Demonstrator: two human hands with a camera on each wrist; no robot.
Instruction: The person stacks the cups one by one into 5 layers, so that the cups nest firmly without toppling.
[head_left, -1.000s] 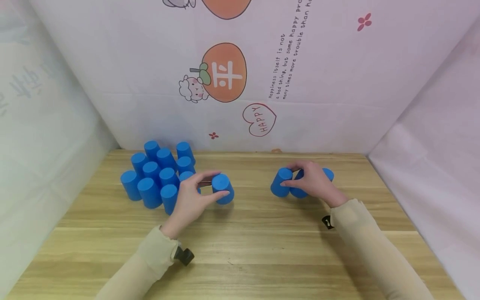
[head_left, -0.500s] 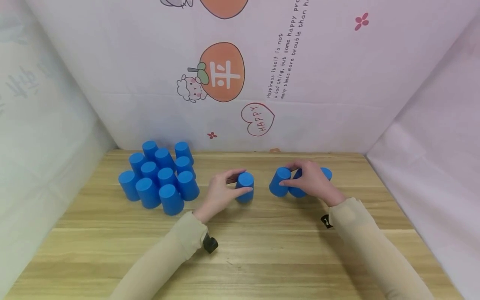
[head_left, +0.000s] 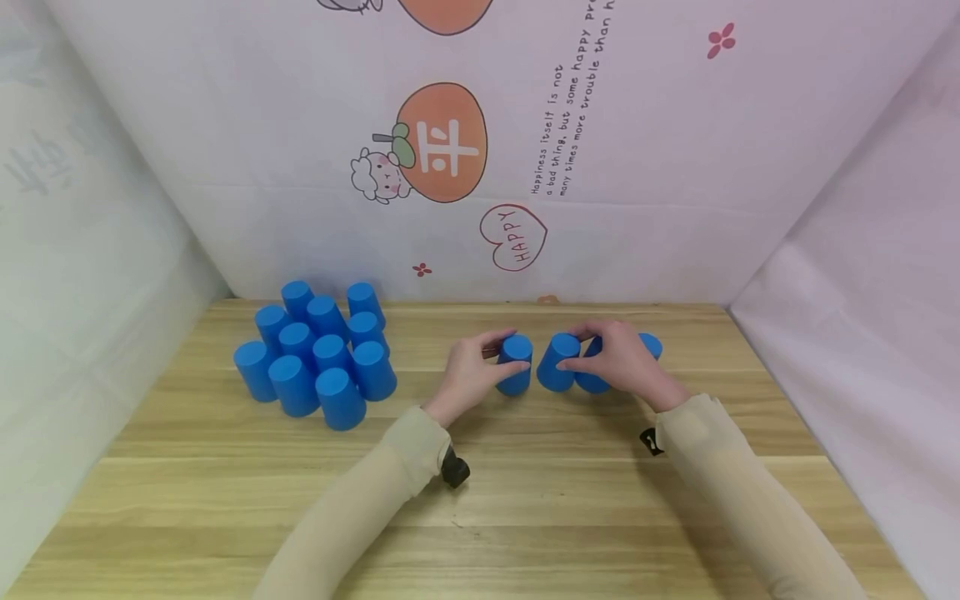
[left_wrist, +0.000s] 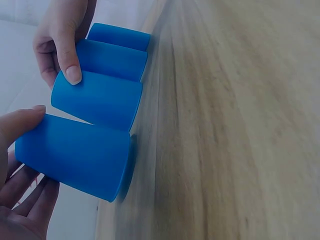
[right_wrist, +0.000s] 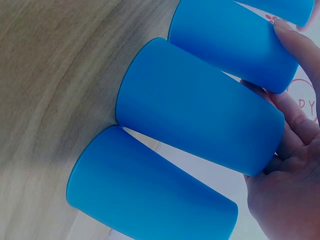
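My left hand (head_left: 467, 372) grips an upside-down blue cup (head_left: 515, 379) between thumb and fingers. In the left wrist view this cup (left_wrist: 75, 155) tilts slightly, its rim at or just above the table. A small gap separates it from a row of three upside-down blue cups on the right. My right hand (head_left: 624, 360) pinches the row's leftmost cup (head_left: 553, 373) near its top. Behind that hand are the middle cup (head_left: 591, 382), partly covered, and the end cup (head_left: 651, 344), mostly hidden. The right wrist view shows the middle cup (right_wrist: 200, 107) touching the end cup (right_wrist: 150, 185) at the rim.
Several more blue cups (head_left: 295, 387) stand upside down in a close cluster at the left back of the wooden table (head_left: 480, 533). A printed white cloth (head_left: 637, 250) rises behind the table, with white cloth on both sides.
My left hand has carried its cup rightward from beside the cluster to near the row. My right hand stays on the row's leftmost cup.
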